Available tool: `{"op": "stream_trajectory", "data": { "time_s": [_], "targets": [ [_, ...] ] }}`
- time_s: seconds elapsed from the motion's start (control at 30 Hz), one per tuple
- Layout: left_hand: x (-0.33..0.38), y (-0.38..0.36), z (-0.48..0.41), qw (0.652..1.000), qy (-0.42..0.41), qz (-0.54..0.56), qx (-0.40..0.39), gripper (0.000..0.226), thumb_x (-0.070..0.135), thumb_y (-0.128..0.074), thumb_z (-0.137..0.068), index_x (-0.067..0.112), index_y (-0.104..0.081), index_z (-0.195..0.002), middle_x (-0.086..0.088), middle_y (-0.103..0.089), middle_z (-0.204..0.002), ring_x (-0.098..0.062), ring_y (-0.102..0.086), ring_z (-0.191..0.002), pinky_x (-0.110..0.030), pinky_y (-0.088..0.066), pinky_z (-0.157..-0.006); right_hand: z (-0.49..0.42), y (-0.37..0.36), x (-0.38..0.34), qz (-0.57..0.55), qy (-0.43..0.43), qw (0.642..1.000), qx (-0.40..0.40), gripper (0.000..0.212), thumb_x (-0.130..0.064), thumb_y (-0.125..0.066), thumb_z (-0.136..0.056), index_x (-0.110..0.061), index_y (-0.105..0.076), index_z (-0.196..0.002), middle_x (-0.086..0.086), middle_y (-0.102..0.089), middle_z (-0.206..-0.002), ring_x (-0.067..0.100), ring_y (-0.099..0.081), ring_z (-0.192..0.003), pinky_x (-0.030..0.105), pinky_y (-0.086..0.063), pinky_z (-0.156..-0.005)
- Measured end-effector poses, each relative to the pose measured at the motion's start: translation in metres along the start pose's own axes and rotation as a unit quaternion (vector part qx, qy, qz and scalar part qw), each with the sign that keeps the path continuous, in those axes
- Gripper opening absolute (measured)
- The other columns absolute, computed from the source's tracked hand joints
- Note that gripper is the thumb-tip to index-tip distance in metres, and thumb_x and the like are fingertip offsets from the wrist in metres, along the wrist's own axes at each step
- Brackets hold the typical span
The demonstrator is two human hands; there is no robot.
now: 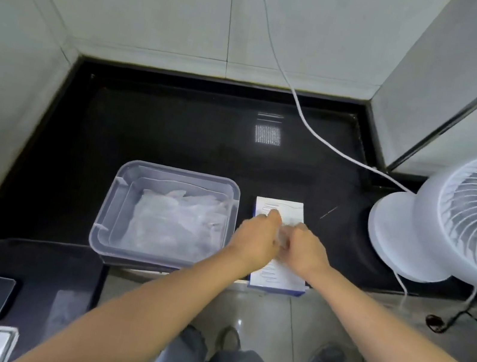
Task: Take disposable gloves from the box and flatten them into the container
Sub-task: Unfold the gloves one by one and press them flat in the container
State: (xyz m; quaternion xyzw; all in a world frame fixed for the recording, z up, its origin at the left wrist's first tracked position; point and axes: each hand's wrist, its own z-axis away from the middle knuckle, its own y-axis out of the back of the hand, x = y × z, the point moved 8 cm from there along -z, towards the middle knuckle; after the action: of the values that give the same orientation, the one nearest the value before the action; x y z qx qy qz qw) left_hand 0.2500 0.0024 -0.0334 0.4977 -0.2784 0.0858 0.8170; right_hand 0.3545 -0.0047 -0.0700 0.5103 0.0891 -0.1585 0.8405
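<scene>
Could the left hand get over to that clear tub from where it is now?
Probably yes: the left hand, pinching a glove, is right beside the tub, whose top is open, with nothing between them.

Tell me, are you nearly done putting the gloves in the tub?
Partly. A pile of gloves already lies in the container. Right now the left hand and right hand pinch a clear glove over the box. That one is not yet in the container or flattened. How many remain in the box cannot be seen.
</scene>
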Motion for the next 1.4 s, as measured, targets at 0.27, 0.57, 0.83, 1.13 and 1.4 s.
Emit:
{"op": "stream_trajectory", "data": {
  "time_s": [0.27,0.57,0.83,1.13,1.4],
  "targets": [
    [-0.026,-0.056,-0.007,0.993,0.089,-0.024,-0.072,0.092,0.036,-0.068,-0.087,0.021,-0.007,-0.155,-0.009,-0.050,-0.134,-0.031,-0.054,-0.118,-0.040,-0.048,-0.093,-0.005,0.001,0.007,-0.058,0.008,0.995,0.077,0.025,-0.012,-0.054,-0.085,-0.018,-0.077,-0.082,-0.002,-0.064,-0.094,0.024,-0.063,-0.083,0.031,-0.049,-0.068],
    [-0.025,-0.055,-0.009,0.995,0.089,-0.016,-0.045,0.092,0.033,-0.074,-0.084,0.022,-0.014,-0.153,-0.006,-0.053,-0.131,-0.025,-0.058,-0.114,-0.035,-0.049,-0.089,-0.018,0.046,0.014,-0.343,0.029,0.935,0.080,0.009,-0.015,-0.070,-0.087,-0.013,-0.075,-0.080,0.001,-0.073,-0.091,0.018,-0.069,-0.085,0.031,-0.055,-0.078],
    [-0.029,-0.057,-0.007,0.994,0.096,0.010,-0.050,0.095,0.034,-0.073,-0.083,0.023,-0.011,-0.155,-0.005,-0.049,-0.138,-0.027,-0.051,-0.123,-0.038,-0.046,-0.098,-0.006,0.006,0.003,-0.023,-0.007,1.000,0.015,0.016,-0.021,-0.057,-0.088,-0.013,-0.070,-0.084,-0.001,-0.053,-0.087,0.024,-0.055,-0.076,0.031,-0.043,-0.061],
    [-0.026,-0.054,-0.008,0.995,0.088,0.001,-0.042,0.085,0.027,-0.073,-0.085,0.021,-0.019,-0.150,-0.005,-0.054,-0.129,-0.026,-0.057,-0.115,-0.034,-0.048,-0.088,-0.017,0.006,0.008,-0.185,-0.032,0.982,0.029,0.013,-0.006,-0.065,-0.077,0.000,-0.073,-0.068,0.020,-0.069,-0.075,0.024,-0.056,-0.060,0.041,-0.057,-0.069],
    [-0.028,-0.055,-0.010,0.995,0.091,-0.005,-0.050,0.092,0.030,-0.075,-0.083,0.022,-0.015,-0.152,-0.006,-0.054,-0.129,-0.026,-0.056,-0.115,-0.036,-0.050,-0.090,-0.012,0.001,0.024,-0.162,-0.064,0.985,0.016,0.032,-0.022,-0.070,-0.084,-0.012,-0.057,-0.057,0.000,-0.049,-0.057,0.018,-0.048,-0.056,0.037,-0.049,-0.063]
  ]
}}
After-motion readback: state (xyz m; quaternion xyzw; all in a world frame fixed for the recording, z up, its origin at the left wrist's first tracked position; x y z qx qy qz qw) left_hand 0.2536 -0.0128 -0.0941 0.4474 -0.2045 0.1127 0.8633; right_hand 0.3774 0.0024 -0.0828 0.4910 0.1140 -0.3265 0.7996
